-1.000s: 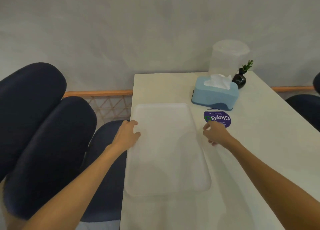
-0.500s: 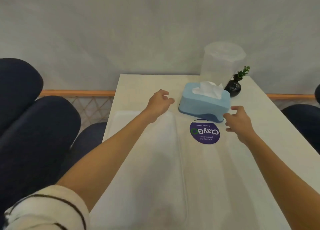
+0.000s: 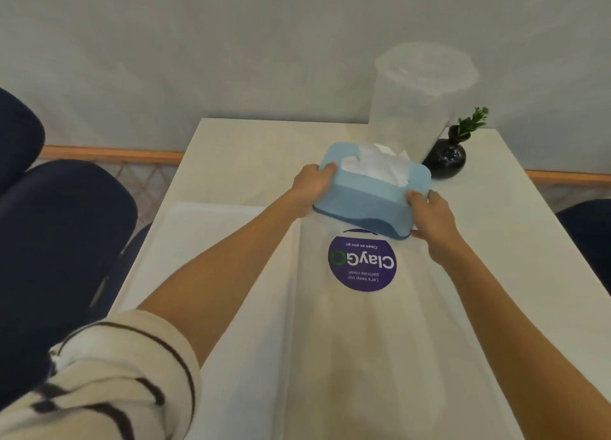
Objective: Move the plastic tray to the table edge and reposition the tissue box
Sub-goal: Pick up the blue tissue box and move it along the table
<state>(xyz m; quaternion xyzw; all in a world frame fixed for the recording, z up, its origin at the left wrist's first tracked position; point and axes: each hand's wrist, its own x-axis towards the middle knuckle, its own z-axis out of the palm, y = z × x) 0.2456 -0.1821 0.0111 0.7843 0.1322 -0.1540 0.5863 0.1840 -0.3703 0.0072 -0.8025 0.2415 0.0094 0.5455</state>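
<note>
The light blue tissue box (image 3: 370,198), with white tissue sticking out of its top, is in the middle of the white table (image 3: 512,241). My left hand (image 3: 312,185) grips its left end and my right hand (image 3: 429,214) grips its right near corner. The box looks tilted, its far side higher. The clear plastic tray (image 3: 185,257) lies flat along the table's left edge, partly under my left forearm.
A round purple "ClayGo" sticker (image 3: 362,262) is on the table just in front of the box. Behind the box stand a tall frosted plastic container (image 3: 416,102) and a small black vase with a green sprig (image 3: 446,156). Dark blue chairs (image 3: 59,241) line the left side.
Both hands left the tray, reached forward and closed on the two ends of the tissue box. The tray now rests at the left table edge. The view has moved closer to the box.
</note>
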